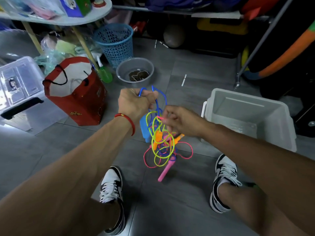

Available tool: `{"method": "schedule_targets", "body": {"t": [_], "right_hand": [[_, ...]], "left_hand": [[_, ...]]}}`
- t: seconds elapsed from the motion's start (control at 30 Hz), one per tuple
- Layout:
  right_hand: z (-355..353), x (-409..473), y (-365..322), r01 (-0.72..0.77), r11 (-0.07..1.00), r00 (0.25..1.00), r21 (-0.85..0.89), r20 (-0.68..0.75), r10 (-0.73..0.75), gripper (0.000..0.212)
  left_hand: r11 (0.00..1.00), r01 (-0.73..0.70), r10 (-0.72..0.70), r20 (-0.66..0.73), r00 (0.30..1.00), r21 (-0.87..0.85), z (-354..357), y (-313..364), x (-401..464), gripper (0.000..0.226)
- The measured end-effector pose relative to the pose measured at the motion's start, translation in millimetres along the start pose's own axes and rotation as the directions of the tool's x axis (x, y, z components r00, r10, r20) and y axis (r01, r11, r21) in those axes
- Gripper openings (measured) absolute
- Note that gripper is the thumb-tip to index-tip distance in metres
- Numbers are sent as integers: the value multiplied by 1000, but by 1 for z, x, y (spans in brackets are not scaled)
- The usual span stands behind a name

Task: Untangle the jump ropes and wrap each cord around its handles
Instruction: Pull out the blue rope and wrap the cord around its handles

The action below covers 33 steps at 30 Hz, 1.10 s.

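while the left hand (136, 103) grips blue cord (159, 106) and the right hand (179, 123) pinches pink cord (160, 118), a white bin (247, 116) sits nearby.

1. One wide-angle view sat at head height, facing forward and steeply down at the grey floor (170, 210).
2. Both forearms ran in from the lower corners toward frame centre, close to the lens.
3. Straight lines bowed near the edges.
4. No second view shared the scene.
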State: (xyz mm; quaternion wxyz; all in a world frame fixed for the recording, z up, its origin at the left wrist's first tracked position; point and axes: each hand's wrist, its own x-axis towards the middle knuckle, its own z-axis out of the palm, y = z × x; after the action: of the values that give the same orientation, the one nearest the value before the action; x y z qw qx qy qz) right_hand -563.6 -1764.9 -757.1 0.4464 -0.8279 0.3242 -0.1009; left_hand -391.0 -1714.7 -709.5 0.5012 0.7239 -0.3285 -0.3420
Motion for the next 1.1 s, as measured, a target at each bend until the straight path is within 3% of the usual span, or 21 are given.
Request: {"method": "schedule_targets", "body": {"t": [0.07,0.13,0.23,0.3,0.37,0.4,0.47,0.63,0.83,0.93,1.0,1.1], "right_hand": [[-9,-2,11,46,956,997,-289,71,-27,15],[-20,-5,19,-13,839,986,-545,135,102,15],[-25,-2,22,-95,690,959,-717,121,258,8],[-20,7,13,-127,764,968,-633,88,234,18],[-15,17,2,-131,925,989,-356,25,149,39],[-10,22,-3,-108,958,993,-266,15,116,37],[-3,25,-10,-70,960,998,-271,-25,66,16],[-9,18,9,-93,932,994,-351,-90,65,30],[-29,13,-3,-126,946,979,-299,-193,69,16],[-36,15,-14,-105,968,962,-228,-270,41,17],[-39,17,-20,-59,975,958,-215,-288,-5,19],[-40,16,-27,7,982,964,-189,-260,-57,17]], "left_hand": [[998,11,-13,-42,999,-55,-9,2,5,20],[995,25,-29,-40,999,-94,-11,3,4,21],[985,21,-21,1,1000,-170,-3,3,-4,20],[974,36,-23,60,998,-222,3,5,-10,17],[956,79,-48,117,992,-282,6,8,-15,19],[943,103,-61,141,988,-315,6,10,-18,19],[928,140,-86,167,982,-346,5,15,-22,18],[919,33,-27,21,999,-392,-13,16,-9,14],[935,80,-99,-39,994,-345,-21,1,3,30],[956,173,-164,59,985,-237,-7,-10,-5,8],[970,177,-143,202,969,-164,4,-15,-15,12],[1000,-8,1,348,938,19,12,-20,-23,12]]}}
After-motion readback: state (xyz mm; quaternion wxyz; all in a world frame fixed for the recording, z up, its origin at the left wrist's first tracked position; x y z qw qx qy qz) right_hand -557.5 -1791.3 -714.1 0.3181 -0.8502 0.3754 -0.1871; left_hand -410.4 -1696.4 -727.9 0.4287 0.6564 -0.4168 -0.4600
